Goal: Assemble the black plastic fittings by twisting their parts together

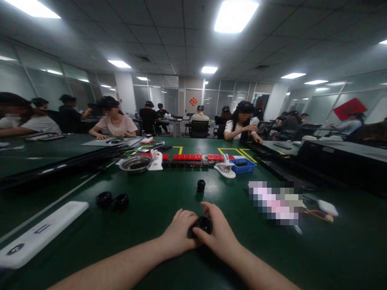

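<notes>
Both my hands meet over a small round black part (202,225) near the front of the green table (169,193). My left hand (178,233) is curled against its left side, fingers closed. From the right, my right hand (218,233) wraps over it, thumb and fingers pressed on the part. Straight ahead stands another small black part (201,185). Two black ring-shaped parts (112,200) lie to the left, apart from my hands.
A white flat device (39,233) lies at the front left. Farther back are a metal bowl (135,164), white clips (225,167), red blocks (187,157) and a blue tray (243,165). A cable with a white piece (326,208) lies right. Several people sit at other tables.
</notes>
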Motion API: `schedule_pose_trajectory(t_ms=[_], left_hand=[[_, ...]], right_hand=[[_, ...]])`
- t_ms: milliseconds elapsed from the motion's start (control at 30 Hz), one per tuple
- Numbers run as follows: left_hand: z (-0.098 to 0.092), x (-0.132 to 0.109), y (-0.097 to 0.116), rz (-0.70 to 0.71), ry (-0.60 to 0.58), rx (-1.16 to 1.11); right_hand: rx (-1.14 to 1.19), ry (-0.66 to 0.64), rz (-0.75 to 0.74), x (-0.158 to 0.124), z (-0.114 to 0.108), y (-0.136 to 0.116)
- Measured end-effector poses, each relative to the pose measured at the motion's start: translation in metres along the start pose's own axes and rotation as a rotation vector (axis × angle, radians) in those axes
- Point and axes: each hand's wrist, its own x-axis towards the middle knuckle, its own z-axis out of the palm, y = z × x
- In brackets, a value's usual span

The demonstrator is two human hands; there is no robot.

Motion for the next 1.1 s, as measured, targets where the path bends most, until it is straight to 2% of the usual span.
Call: schedule_pose_trajectory(t_ms=[67,233,300,467,633,800,1100], left_hand=[[-0.001,0.000,0.000,-0.006,-0.007,-0.007],[-0.002,0.000,0.001,-0.032,-0.015,-0.012],[-0.002,0.001,0.001,-0.029,-0.015,-0.005],[-0.001,0.001,0.001,-0.003,-0.017,0.014],[-0.001,0.001,0.002,0.023,-0.007,0.024],[0.000,0.001,-0.001,0.004,-0.006,0.023],[-0.003,0.002,0.003,0.010,-0.020,0.012]], right_hand=[[0.020,-0.004,0.010,0.000,0.000,-0.001],[0.118,-0.110,-0.099,-0.004,-0.002,-0.002],[0.104,-0.116,-0.105,-0.005,-0.004,-0.001],[-0.005,-0.003,-0.012,-0.001,-0.005,-0.001],[-0.014,-0.045,0.084,0.002,-0.005,-0.002],[0.113,-0.157,-0.059,-0.001,-0.010,-0.001],[-0.041,-0.006,0.012,0.001,-0.005,0.000]])
